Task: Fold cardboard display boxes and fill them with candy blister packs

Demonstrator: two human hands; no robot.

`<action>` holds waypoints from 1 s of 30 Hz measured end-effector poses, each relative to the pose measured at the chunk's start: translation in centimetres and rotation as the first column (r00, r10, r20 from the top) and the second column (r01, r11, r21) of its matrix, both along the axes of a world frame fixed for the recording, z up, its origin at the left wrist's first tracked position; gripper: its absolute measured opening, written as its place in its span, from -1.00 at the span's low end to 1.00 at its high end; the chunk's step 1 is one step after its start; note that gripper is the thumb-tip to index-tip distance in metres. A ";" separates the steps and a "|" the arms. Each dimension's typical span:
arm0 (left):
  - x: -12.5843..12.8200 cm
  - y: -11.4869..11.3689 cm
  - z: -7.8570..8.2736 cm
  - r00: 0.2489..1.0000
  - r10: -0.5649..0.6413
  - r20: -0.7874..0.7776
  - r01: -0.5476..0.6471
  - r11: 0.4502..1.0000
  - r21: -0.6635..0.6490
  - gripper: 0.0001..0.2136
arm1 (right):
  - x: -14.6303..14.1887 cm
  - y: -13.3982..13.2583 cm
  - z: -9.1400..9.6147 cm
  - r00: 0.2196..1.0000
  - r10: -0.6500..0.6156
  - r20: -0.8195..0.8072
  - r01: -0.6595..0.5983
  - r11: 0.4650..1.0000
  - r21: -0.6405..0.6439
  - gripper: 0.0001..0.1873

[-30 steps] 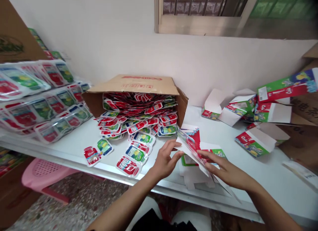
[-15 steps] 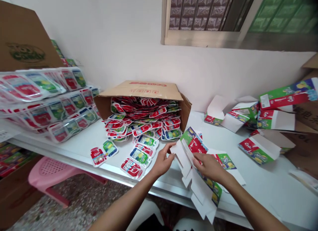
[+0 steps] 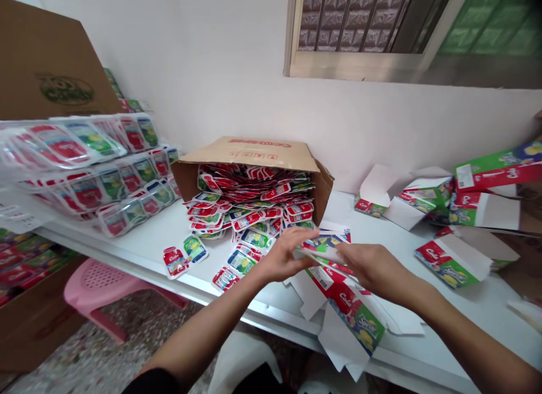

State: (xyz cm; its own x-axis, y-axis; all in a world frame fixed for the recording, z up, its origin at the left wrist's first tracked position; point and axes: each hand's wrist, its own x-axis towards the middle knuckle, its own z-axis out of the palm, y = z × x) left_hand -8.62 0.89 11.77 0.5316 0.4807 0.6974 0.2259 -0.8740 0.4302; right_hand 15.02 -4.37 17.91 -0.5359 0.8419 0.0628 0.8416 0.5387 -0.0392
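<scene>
Both my hands hold a flat, unfolded printed carton (image 3: pixel 342 303), white inside and red and green outside, over the front edge of the white table (image 3: pixel 444 303). My left hand (image 3: pixel 283 258) grips its upper left part. My right hand (image 3: pixel 372 270) grips it from the right. The carton's lower flaps hang past the table edge. Just left of my hands lie loose red, green and blue sachets (image 3: pixel 241 258) that spill from a tipped cardboard box (image 3: pixel 254 151).
Stacks of wrapped sachet packs (image 3: pixel 93 174) fill the left of the table. Several opened printed cartons (image 3: pixel 453 258) lie at the right. A pink plastic stool (image 3: pixel 97 281) stands under the table. A large brown box (image 3: pixel 46 72) stands at far left.
My hands lifted the flat carton off the table, turned it and brought it closer, so its flaps now hang over the edge. The view has shifted slightly.
</scene>
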 end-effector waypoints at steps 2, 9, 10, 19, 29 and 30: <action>0.1 -0.9 -0.3 0.999 0.023 0.025 -0.026 0.989 0.143 -0.63 | -0.4 -0.1 -0.2 1.000 -0.012 0.020 0.012 1.000 -0.014 -0.84; -0.5 -5.1 -1.5 0.907 -0.111 -0.406 0.325 0.797 0.509 -0.80 | -0.8 0.5 0.4 0.990 0.141 0.010 -0.140 0.989 -0.048 -0.70; -0.7 -5.2 -1.6 0.871 -0.124 -0.476 0.374 0.794 0.478 -0.80 | -0.9 0.3 0.6 0.982 0.190 -0.018 -0.190 0.982 -0.003 -0.72; -2.9 -3.4 -2.7 0.981 0.181 0.075 -0.194 0.850 0.490 -0.69 | 1.1 -3.3 -1.1 0.714 -0.154 -0.683 0.292 0.952 0.091 -0.61; -4.5 -3.8 -0.3 0.922 0.344 -0.181 -0.210 0.833 0.512 -0.60 | -0.2 1.1 -2.9 0.843 0.215 -0.493 -0.164 0.976 0.145 -0.72; -4.8 -4.2 -0.5 0.891 0.382 -0.244 -0.230 0.846 0.481 -0.57 | 0.0 1.1 -3.6 0.855 0.222 -0.469 -0.153 0.971 0.182 -0.69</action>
